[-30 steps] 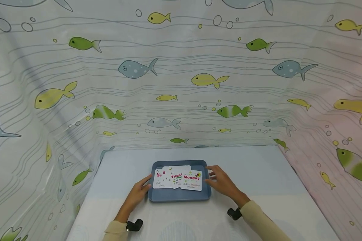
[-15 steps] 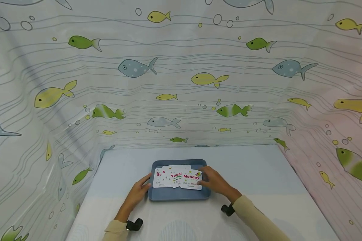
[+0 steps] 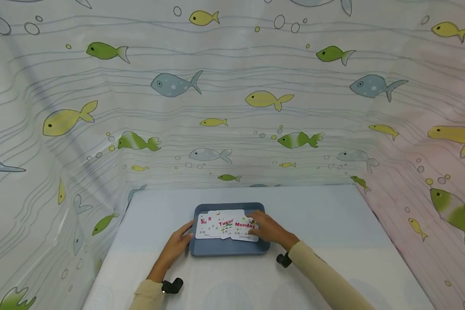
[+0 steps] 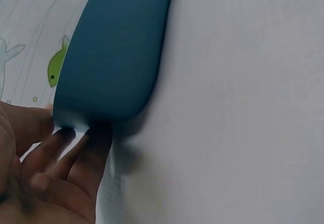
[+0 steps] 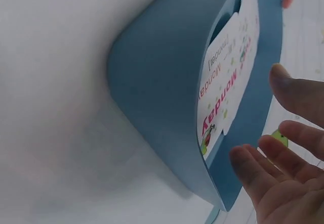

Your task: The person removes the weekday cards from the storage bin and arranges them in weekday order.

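Observation:
A blue-grey tray (image 3: 229, 248) lies on the table with several white day-of-the-week cards overlapping in it. The Monday card (image 3: 241, 232) is on top at the right. Beside it lies the Tuesday card (image 3: 225, 224), partly covered; a card starting with "Su" (image 3: 203, 228) is at the left. My left hand (image 3: 177, 242) holds the tray's left end, thumb and fingers at its rim and outer wall in the left wrist view. Over the tray's right side hovers my right hand (image 3: 269, 227), thumb and fingers spread above the Monday card; the right wrist view shows nothing between them.
The white-covered table (image 3: 314, 224) surrounds the tray. A fish-patterned curtain (image 3: 232, 129) rises behind the table and along both sides. A black wrist camera (image 3: 172, 286) sits on the left wrist, and another black camera (image 3: 283, 260) on the right.
My right hand has left the tray's right rim and moved left, over the Monday card. My left hand stays at the left end. The cards keep their places in the tray.

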Tool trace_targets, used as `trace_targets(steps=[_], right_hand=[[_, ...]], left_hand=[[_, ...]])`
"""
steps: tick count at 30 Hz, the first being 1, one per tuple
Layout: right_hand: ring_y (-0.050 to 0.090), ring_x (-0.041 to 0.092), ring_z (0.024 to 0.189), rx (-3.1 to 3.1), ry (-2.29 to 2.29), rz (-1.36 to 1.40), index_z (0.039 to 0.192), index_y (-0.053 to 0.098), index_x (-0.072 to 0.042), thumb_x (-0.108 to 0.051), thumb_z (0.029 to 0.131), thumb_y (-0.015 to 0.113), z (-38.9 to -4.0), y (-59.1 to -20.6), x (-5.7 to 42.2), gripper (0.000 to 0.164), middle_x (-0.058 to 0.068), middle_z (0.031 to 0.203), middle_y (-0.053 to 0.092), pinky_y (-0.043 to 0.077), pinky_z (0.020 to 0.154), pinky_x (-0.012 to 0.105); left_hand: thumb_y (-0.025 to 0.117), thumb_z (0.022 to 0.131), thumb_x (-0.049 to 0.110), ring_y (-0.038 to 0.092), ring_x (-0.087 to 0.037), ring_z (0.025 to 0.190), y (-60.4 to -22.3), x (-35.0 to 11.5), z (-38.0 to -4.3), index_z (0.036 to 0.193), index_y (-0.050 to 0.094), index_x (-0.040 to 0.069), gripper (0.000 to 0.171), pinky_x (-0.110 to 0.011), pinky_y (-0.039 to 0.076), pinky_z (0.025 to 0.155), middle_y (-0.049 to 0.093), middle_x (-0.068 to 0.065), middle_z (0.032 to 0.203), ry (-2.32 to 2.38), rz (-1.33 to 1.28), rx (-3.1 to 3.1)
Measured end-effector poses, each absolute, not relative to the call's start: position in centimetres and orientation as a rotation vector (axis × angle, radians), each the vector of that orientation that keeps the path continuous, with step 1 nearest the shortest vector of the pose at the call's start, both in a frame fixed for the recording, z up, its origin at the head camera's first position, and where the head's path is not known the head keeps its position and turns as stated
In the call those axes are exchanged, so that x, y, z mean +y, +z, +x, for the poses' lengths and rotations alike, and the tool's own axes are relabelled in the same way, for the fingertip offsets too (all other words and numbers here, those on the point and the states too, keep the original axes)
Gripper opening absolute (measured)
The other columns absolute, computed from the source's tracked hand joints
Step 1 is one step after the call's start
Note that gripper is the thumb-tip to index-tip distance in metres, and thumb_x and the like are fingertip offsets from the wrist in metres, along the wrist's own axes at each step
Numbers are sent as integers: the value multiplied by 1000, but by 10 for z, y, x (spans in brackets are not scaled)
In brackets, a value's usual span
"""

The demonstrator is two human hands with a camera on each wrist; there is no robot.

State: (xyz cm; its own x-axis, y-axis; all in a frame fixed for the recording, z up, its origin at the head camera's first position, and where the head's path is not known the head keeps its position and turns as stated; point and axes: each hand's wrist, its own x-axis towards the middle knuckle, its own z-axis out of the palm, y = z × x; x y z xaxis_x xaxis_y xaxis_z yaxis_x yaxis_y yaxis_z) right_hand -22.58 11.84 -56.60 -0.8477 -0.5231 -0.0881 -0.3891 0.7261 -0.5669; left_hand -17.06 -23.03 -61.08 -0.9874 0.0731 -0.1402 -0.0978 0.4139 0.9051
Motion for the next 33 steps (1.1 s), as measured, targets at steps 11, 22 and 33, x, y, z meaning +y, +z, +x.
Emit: trace_targets(steps=[11, 22, 33], right_hand=[[56, 29, 128, 2691, -790, -768, 141, 53, -3, -24, 89, 77, -235, -571, 118, 60, 13, 137, 56, 50, 107, 46], [56, 27, 126, 2684, -789, -737, 139, 55, -2, -22, 87, 79, -240, -577, 117, 61, 14, 136, 55, 49, 108, 45], [53, 29, 129, 2655, -713, -674, 143, 52, -7, -22, 84, 81, -236, -580, 110, 68, 16, 142, 47, 48, 109, 47]], left_hand=[[52, 104, 11, 40, -43, 143, -608, -231, -170, 154, 39, 11, 52, -56, 38, 115, 34, -20, 160, 1626, -53, 2498], [51, 104, 11, 40, -43, 143, -608, -229, -172, 154, 39, 11, 51, -56, 37, 116, 34, -19, 161, 1649, -54, 2474], [51, 104, 9, 36, -40, 146, -610, -228, -172, 154, 39, 10, 51, -55, 36, 117, 34, -18, 160, 1656, -48, 2479]])
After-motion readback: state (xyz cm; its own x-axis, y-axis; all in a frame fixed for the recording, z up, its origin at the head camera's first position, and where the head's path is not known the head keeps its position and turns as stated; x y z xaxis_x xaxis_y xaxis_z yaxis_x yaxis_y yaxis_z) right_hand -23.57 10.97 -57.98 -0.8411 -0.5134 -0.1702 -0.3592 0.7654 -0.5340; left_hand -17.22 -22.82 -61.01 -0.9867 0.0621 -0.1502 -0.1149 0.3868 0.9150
